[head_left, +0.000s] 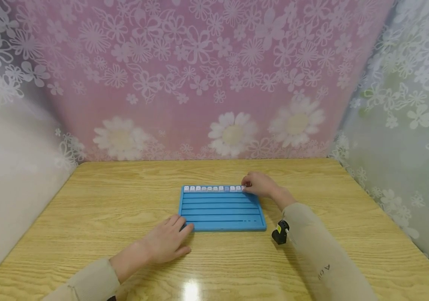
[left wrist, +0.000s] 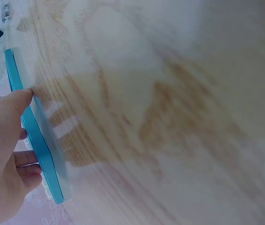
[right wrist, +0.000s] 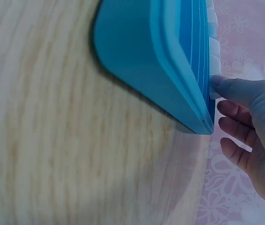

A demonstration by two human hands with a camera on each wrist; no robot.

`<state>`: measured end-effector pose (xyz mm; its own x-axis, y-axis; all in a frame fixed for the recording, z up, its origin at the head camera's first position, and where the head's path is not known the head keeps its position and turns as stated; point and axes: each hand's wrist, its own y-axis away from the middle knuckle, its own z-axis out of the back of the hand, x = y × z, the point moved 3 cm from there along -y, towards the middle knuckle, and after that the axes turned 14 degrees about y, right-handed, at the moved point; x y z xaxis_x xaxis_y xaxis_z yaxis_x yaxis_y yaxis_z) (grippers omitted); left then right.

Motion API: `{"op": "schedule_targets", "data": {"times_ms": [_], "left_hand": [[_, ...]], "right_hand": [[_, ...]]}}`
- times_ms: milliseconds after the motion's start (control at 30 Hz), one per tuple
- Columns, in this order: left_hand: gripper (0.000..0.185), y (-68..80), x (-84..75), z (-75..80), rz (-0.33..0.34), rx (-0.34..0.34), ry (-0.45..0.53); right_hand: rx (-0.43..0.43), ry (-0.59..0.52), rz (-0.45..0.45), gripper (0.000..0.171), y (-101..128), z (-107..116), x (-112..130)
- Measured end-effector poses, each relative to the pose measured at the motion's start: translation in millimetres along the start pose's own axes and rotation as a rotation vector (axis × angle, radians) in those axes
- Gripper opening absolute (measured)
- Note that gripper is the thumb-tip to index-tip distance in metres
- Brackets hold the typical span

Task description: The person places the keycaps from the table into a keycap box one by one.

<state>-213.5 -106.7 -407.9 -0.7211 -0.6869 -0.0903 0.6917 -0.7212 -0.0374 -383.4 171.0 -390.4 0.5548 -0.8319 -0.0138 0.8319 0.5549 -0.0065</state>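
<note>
A blue tray [head_left: 219, 212] with parallel ridged rows lies on the table. Along its far edge runs a row of small white keycap-like tiles [head_left: 204, 189], one of them pale blue [head_left: 227, 189]. My right hand [head_left: 261, 184] is at the far right corner and pinches the last white tile [right wrist: 215, 85]; the thumb is on its face, while the index fingertip is hidden behind. My left hand [head_left: 165, 239] rests at the near left corner, its fingers loosely bent against the tray's edge [left wrist: 41, 145].
The wood-grain table [head_left: 124, 196] extends around the tray. A pink flowered curtain [head_left: 199, 83] hangs behind it, with a pale flowered one [head_left: 406, 138] on the right and a white wall [head_left: 15, 146] on the left. A black device [head_left: 280, 232] is on the right wrist.
</note>
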Motion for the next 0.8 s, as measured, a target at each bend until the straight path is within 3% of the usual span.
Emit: {"op": "schedule_targets", "data": {"times_ms": [800], "left_hand": [[0.054,1.1,-0.9,3.0,-0.023,-0.018,0.003]], "right_hand": [[0.020,0.000,-0.004,0.027,-0.1,-0.2,-1.3]]}}
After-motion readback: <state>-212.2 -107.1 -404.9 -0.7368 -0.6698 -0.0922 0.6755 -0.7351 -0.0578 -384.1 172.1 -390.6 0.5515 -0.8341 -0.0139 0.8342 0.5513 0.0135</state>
